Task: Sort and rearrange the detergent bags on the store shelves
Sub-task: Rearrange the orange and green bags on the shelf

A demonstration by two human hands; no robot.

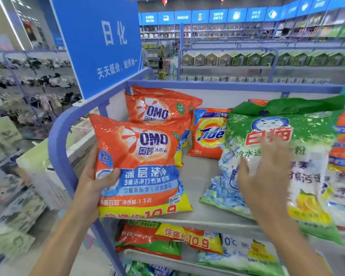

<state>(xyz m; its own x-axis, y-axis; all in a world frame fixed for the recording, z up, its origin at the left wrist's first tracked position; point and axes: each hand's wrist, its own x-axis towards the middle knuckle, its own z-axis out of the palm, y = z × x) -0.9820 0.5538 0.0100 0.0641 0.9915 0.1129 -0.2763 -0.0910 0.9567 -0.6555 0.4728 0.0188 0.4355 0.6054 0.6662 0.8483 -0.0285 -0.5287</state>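
While I keep OMO bag (139, 168) propped at front-left of top shelf (197, 182), left hand (94, 180) clamps its lower-left edge, thumb on front. My guess: ready to join OMO stack (159, 110) behind. Right hand (267, 176) blurred, fingers spread loose over green bag (287, 136), gripping nothing; contact unclear. Tide bag (209, 134) stands between stack and green bag. Mixed bags (187, 239) on tier below.

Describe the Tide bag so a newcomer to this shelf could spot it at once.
Below the blue sign, look along the top shelf. Toward its back, between the stacked OMO bags and the large green-and-white bag by the right hand, sits a smaller orange bag. It alone shows a yellow bullseye with blue Tide lettering.
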